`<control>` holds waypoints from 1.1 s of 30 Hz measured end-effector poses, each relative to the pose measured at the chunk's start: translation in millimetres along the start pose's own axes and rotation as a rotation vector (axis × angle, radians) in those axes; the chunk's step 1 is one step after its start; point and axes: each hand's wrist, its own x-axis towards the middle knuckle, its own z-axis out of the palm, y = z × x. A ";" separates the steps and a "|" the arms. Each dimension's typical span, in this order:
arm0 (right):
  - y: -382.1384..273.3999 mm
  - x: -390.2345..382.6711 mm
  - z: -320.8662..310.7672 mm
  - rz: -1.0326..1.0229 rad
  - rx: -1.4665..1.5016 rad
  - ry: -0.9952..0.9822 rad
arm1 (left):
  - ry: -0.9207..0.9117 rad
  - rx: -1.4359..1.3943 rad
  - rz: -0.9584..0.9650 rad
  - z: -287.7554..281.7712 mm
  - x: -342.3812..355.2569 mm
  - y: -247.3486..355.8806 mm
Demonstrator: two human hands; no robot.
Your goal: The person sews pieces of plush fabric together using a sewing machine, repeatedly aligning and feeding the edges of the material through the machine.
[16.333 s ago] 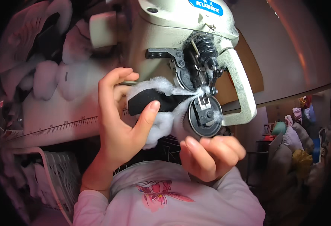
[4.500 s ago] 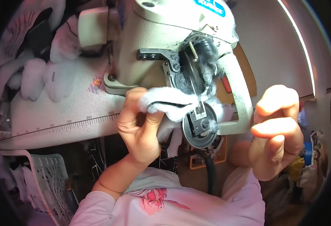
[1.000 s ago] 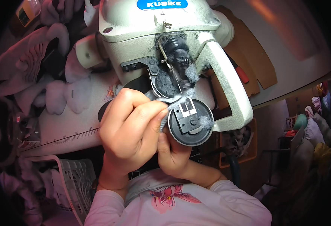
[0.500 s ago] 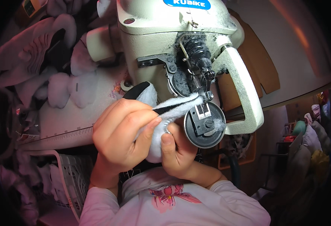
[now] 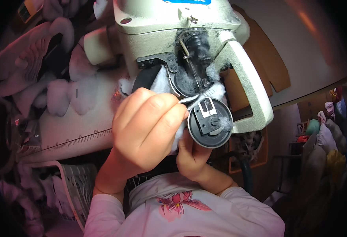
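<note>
A white plush piece (image 5: 161,82) with a black part (image 5: 146,78) runs into a cream industrial sewing machine (image 5: 161,39), between its needle parts and a dark round feed disc (image 5: 201,136). My left hand (image 5: 146,128) is closed on the plush, fingertips at the disc's left edge. Lower down, beside the disc, my right hand (image 5: 193,158) grips the hanging part of the same piece. Its fingertips are partly hidden behind the disc and the plush. White fluff pokes out to the right, above the disc.
A curved cream machine arm (image 5: 252,83) stands right of the disc. White plush pieces (image 5: 73,94) lie on the table at left, by a ruler scale (image 5: 78,136). A white plastic basket (image 5: 69,177) is at lower left, and an orange crate (image 5: 265,150) at right.
My left hand has moved up and right, closer to the disc. The plush has been fed further into the machine, its fluff now showing past the needle. The machine sits slightly further up-left in view.
</note>
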 end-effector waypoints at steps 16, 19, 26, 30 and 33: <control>-86.6 75.2 -37.7 -0.810 -0.877 -0.401 | 0.137 -0.375 -0.264 -15.7 -30.3 -9.1; -96.0 92.7 -26.6 -0.744 -0.995 -0.601 | 0.026 -0.476 -0.363 -21.0 -18.2 -3.0; -113.2 115.8 -9.7 -0.549 -0.851 -0.878 | 0.228 -0.407 -0.449 -13.6 -25.2 4.2; -112.7 116.3 -3.1 -0.497 -0.893 -0.919 | 0.245 -0.606 -0.291 -21.8 -23.7 -16.7; -109.2 112.8 -2.1 -0.520 -0.857 -0.957 | 0.333 -1.049 -0.957 -13.5 -19.2 -22.2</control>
